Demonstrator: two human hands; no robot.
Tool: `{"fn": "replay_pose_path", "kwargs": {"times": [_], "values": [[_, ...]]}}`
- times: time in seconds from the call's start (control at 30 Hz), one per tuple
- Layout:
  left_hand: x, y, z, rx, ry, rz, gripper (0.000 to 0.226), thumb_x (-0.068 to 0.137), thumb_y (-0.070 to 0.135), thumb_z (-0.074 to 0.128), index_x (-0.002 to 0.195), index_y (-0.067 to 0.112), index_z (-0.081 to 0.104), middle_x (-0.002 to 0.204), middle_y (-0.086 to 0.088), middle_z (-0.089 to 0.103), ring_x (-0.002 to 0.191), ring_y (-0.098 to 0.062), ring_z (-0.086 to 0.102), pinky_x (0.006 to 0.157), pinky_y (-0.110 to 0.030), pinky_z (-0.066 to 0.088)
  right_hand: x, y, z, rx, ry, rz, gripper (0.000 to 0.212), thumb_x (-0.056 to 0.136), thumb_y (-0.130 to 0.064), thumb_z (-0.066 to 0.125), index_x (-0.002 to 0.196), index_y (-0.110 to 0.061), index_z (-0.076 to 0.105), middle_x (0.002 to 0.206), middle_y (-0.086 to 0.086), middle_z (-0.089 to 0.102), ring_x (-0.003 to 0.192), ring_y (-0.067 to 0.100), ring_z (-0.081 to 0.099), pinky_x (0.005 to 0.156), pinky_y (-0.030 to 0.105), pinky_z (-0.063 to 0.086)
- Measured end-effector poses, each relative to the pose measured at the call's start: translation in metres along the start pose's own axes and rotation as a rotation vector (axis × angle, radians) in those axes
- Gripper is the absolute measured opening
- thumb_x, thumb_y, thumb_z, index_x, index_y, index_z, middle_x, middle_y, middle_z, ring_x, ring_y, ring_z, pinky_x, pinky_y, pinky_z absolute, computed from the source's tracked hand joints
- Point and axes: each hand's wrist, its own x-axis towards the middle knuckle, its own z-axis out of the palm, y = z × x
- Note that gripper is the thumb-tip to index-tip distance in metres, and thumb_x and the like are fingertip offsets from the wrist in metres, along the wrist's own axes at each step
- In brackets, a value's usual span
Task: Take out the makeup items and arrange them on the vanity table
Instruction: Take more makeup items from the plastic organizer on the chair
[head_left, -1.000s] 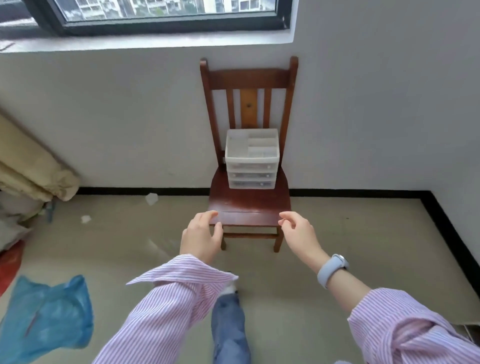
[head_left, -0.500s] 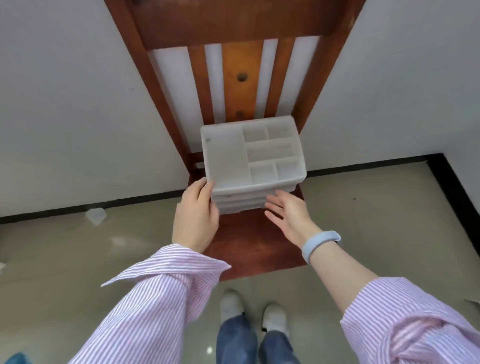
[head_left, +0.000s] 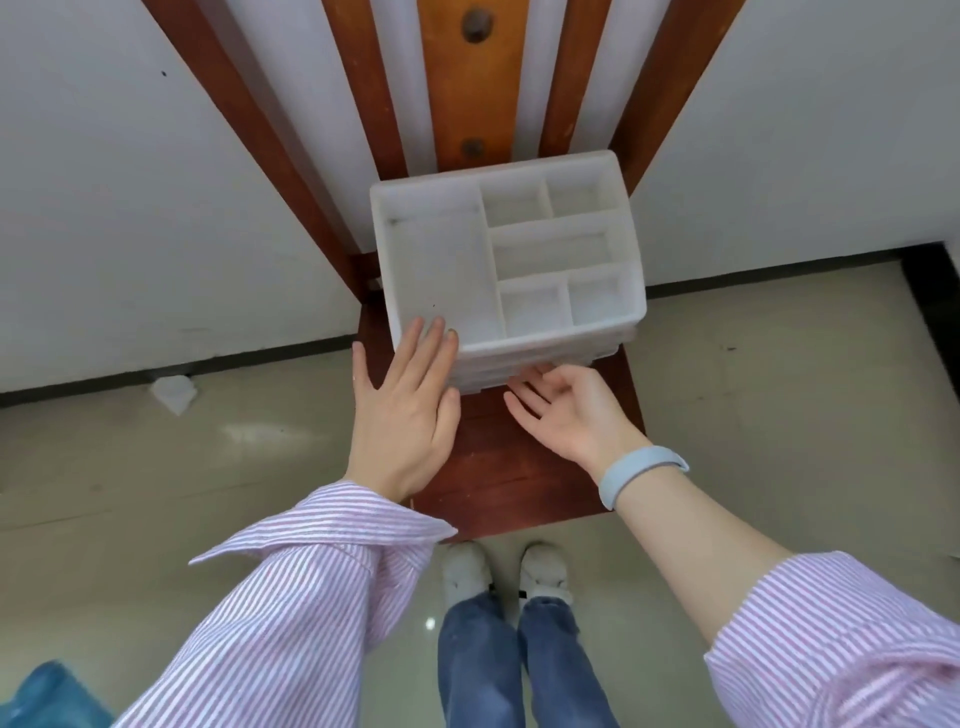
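A white plastic makeup organizer (head_left: 519, 343) with several open top compartments and stacked drawers below stands on the seat of a brown wooden chair (head_left: 498, 467). All the top compartments look bare. My left hand (head_left: 408, 415) lies flat with straight fingers against the organizer's front left corner. My right hand (head_left: 566, 410) is palm up, its fingertips at the drawer fronts; whether they hook a drawer I cannot tell. No makeup items are in sight.
The chair back (head_left: 472, 78) stands against a white wall. A crumpled white scrap (head_left: 174, 392) lies on the beige floor at the left. A blue plastic bag (head_left: 47, 696) shows at the bottom left corner. My feet (head_left: 509, 571) are just before the chair.
I have stepped close to the chair and leaned over it. Both hands moved forward from the seat edge to the organizer's front, the left now flat on its corner.
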Motion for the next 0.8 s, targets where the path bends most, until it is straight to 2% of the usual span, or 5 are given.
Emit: {"fn": "replay_pose_path", "kwargs": {"times": [0.1, 0.2, 0.37, 0.67, 0.8], "values": [[0.000, 0.003, -0.001, -0.040, 0.012, -0.041, 0.061, 0.088, 0.037, 0.016, 0.142, 0.013, 0.034, 0.152, -0.001, 0.026, 0.138, -0.008, 0.001, 0.110, -0.057, -0.002, -0.011, 0.012, -0.016, -0.020, 0.009, 0.030, 0.026, 0.088, 0.002, 0.032, 0.095, -0.005, 0.056, 0.107, 0.011, 0.060, 0.107, 0.027, 0.052, 0.081, 0.039, 0.045], [-0.011, 0.011, -0.001, -0.099, 0.102, -0.048, 0.051, 0.088, 0.033, 0.031, 0.128, 0.008, 0.052, 0.142, -0.009, 0.044, 0.139, -0.019, 0.021, 0.111, -0.055, 0.007, -0.025, 0.022, -0.033, -0.034, 0.022, 0.044, 0.019, 0.091, -0.003, 0.039, 0.081, -0.006, 0.055, 0.106, 0.011, 0.059, 0.111, 0.029, 0.052, 0.078, 0.038, 0.047], [-0.052, 0.022, 0.025, 0.015, 0.138, 0.105, 0.030, 0.080, 0.033, 0.063, 0.099, 0.012, 0.069, 0.095, -0.002, 0.069, 0.093, -0.022, 0.064, 0.094, -0.042, 0.034, -0.040, 0.024, -0.054, -0.119, -0.053, 0.049, 0.010, 0.087, -0.021, 0.057, 0.091, -0.012, 0.056, 0.106, 0.009, 0.058, 0.107, 0.027, 0.058, 0.081, 0.040, 0.050], [-0.075, 0.041, 0.037, 0.026, 0.258, 0.127, 0.021, 0.067, -0.004, 0.075, 0.080, 0.011, 0.073, 0.068, 0.002, 0.067, 0.060, -0.022, 0.060, 0.073, -0.034, 0.035, -0.040, 0.028, -0.054, -0.392, 0.275, -0.095, 0.019, 0.096, -0.007, 0.039, 0.109, 0.005, 0.046, 0.098, 0.025, 0.057, 0.071, 0.024, 0.060, 0.055, 0.022, 0.051], [-0.100, 0.048, 0.037, 0.029, 0.208, 0.146, 0.024, 0.061, -0.005, 0.078, 0.077, 0.012, 0.071, 0.066, 0.002, 0.065, 0.059, -0.023, 0.058, 0.072, -0.034, 0.035, -0.063, 0.043, -0.073, -0.339, 0.284, -0.074, 0.014, 0.094, -0.001, 0.038, 0.086, 0.002, 0.050, 0.088, 0.021, 0.057, 0.075, 0.025, 0.060, 0.062, 0.025, 0.052]]}}
